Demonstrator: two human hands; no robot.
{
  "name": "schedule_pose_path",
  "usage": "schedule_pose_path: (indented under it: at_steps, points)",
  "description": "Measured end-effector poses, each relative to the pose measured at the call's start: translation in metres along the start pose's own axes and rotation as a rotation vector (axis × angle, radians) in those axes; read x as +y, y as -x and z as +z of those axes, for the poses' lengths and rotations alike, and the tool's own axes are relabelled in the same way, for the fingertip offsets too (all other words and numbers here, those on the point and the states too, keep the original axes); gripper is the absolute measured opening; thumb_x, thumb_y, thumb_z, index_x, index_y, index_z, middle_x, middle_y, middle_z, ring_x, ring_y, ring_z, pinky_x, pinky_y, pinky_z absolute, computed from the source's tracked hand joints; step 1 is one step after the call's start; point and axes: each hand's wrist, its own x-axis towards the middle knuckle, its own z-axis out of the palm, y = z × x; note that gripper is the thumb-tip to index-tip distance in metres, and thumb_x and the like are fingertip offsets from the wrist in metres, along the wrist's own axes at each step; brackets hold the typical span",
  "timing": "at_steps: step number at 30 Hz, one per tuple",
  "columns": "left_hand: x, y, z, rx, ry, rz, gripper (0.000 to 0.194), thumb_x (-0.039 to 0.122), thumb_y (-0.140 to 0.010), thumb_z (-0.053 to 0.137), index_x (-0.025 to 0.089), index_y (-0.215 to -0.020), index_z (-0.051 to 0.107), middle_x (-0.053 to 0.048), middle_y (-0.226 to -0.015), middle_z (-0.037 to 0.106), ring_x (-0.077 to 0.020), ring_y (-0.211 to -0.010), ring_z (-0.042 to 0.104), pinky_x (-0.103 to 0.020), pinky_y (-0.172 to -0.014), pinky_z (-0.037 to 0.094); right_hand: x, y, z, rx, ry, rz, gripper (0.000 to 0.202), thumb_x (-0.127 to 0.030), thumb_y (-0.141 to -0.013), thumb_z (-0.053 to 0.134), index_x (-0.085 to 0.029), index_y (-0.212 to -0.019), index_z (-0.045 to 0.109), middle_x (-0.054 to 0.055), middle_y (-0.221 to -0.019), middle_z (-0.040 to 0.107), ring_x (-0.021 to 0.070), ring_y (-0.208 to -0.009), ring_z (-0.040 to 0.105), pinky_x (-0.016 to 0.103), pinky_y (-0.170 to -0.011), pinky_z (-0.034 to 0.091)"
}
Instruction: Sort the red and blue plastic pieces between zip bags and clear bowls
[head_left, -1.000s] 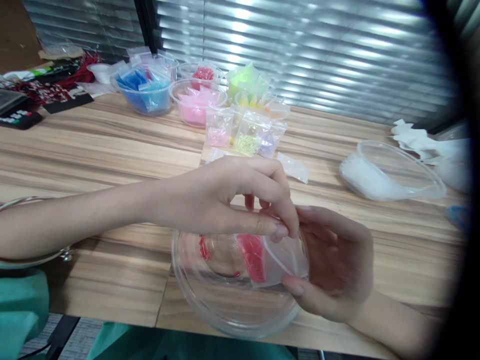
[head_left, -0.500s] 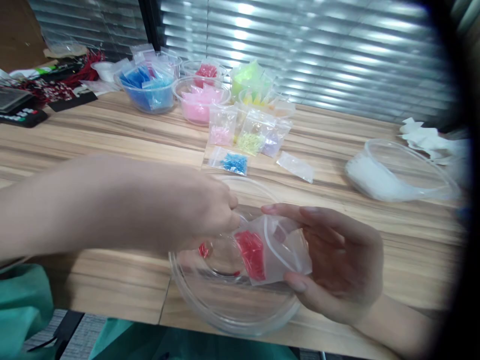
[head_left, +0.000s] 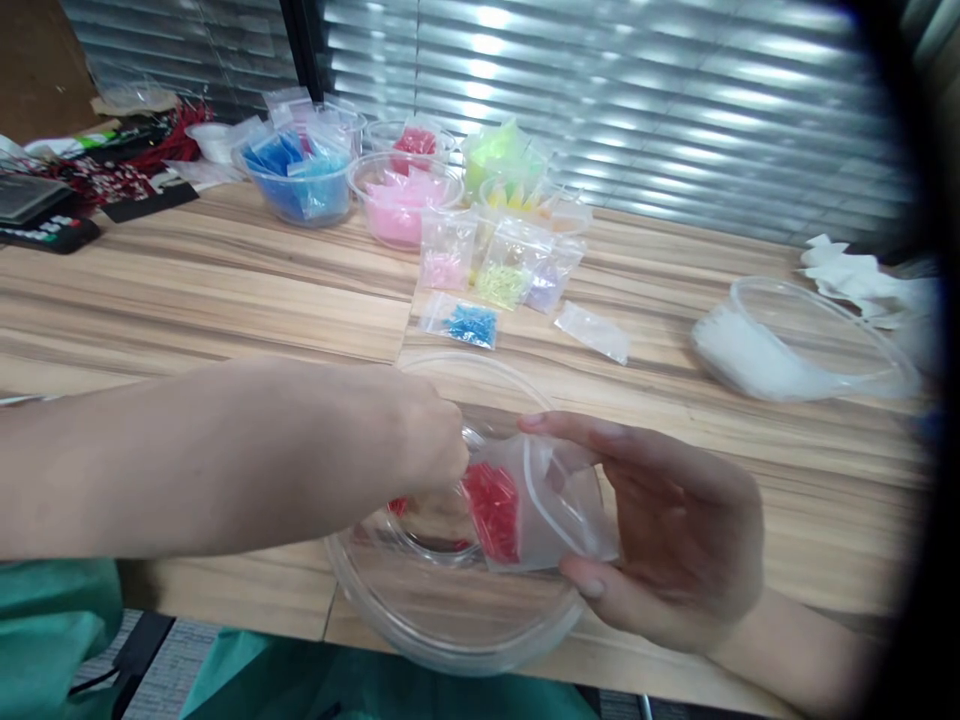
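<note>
A small clear zip bag (head_left: 540,500) with red bead-like bits (head_left: 493,510) in its left end is tilted over a wide clear plastic bowl (head_left: 457,650). My right hand (head_left: 686,530) holds its right end, thumb at the lower edge and fingertips at the upper edge. My left hand (head_left: 427,435) reaches across from the left, curled beside the bag's upper left corner. Its fingertips are turned away, so I cannot tell what they grip. A few red bits (head_left: 397,507) show in the bowl beneath the left hand.
Beyond the bowl lie a bag of blue bits (head_left: 471,325), a flat clear bag (head_left: 592,332) and several upright bead bags (head_left: 502,285). Tubs of blue (head_left: 296,185) and pink (head_left: 405,210) packets stand farther back. A clear tub (head_left: 806,345) holds whitish bags at right.
My left forearm has swung lower and the hand has shifted slightly left. The bag of red bits and my right hand have moved a little left.
</note>
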Motion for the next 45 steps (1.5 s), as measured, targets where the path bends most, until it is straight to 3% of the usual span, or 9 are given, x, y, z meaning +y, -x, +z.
schedule_pose_path:
  at_steps: [3,6,10,13,20,29,38,45]
  points:
    - [0.005,-0.004,-0.007,-0.286,-0.144,0.056,0.023,-0.003,-0.071,0.049,0.016,-0.066,0.06,0.003,-0.062,0.062,-0.0079,-0.05,0.046,-0.019,-0.047,0.026,-0.001,0.0,0.0,0.004,-0.006,0.019,0.08,-0.008,-0.07,0.071,-0.024,-0.141,0.038,0.013,-0.134,0.055,0.0294,-0.111,0.061,0.046,-0.081,0.059]
    - [0.007,-0.008,-0.009,-0.377,-0.167,0.106,0.026,-0.007,-0.067,0.047,0.016,-0.061,0.056,0.004,-0.055,0.056,-0.0076,-0.041,0.039,-0.022,-0.041,0.02,-0.001,0.001,-0.001,0.009,-0.015,0.025,0.078,-0.01,-0.069,0.072,-0.024,-0.14,0.04,0.013,-0.132,0.057,0.029,-0.106,0.064,0.044,-0.077,0.06]
    - [0.008,-0.009,-0.007,-0.362,-0.138,0.187,0.032,-0.011,-0.07,0.043,0.017,-0.066,0.058,0.004,-0.061,0.058,-0.008,-0.045,0.041,-0.022,-0.044,0.021,-0.001,0.0,0.0,0.021,-0.023,0.0,0.079,-0.01,-0.069,0.071,-0.024,-0.14,0.04,0.013,-0.132,0.057,0.0275,-0.101,0.065,0.042,-0.073,0.061]
    - [0.01,-0.01,-0.007,-0.365,-0.12,0.162,0.031,-0.011,-0.072,0.045,0.016,-0.067,0.061,0.004,-0.064,0.061,-0.0087,-0.051,0.046,-0.023,-0.048,0.024,-0.003,-0.001,0.0,0.036,-0.006,-0.001,0.076,-0.01,-0.07,0.071,-0.023,-0.139,0.042,0.013,-0.129,0.059,0.0271,-0.099,0.066,0.042,-0.074,0.061]
    - [0.016,-0.019,-0.013,-0.493,0.027,0.096,0.027,-0.009,-0.072,0.051,0.015,-0.065,0.06,0.005,-0.067,0.06,-0.0058,-0.053,0.046,-0.023,-0.047,0.023,-0.009,-0.003,0.001,0.044,0.004,0.065,0.072,-0.013,-0.073,0.073,-0.023,-0.137,0.044,0.013,-0.129,0.059,0.0279,-0.103,0.064,0.043,-0.079,0.06]
    - [0.019,-0.025,-0.013,-0.574,-0.006,0.119,0.028,-0.012,-0.07,0.05,0.014,-0.059,0.052,0.005,-0.06,0.056,-0.0061,-0.048,0.042,-0.023,-0.042,0.021,-0.018,-0.012,0.0,0.033,0.058,0.062,0.067,-0.009,-0.072,0.073,-0.025,-0.133,0.051,0.01,-0.124,0.062,0.0278,-0.11,0.063,0.044,-0.085,0.058]
    - [0.013,-0.025,-0.007,-0.554,-0.011,0.205,0.019,-0.001,-0.077,0.057,0.015,-0.067,0.059,0.002,-0.071,0.066,-0.0091,-0.058,0.051,-0.022,-0.049,0.028,-0.016,-0.01,-0.002,0.025,0.047,0.074,0.065,-0.01,-0.073,0.073,-0.024,-0.132,0.052,0.009,-0.127,0.06,0.0272,-0.114,0.061,0.045,-0.095,0.054]
    - [0.011,-0.028,-0.006,-0.491,0.04,0.221,0.02,-0.001,-0.078,0.057,0.017,-0.073,0.063,0.004,-0.073,0.067,-0.0076,-0.06,0.052,-0.021,-0.052,0.031,-0.018,-0.011,-0.001,0.036,0.105,0.104,0.061,-0.012,-0.073,0.072,-0.027,-0.129,0.054,0.009,-0.124,0.062,0.0272,-0.112,0.061,0.045,-0.092,0.055]
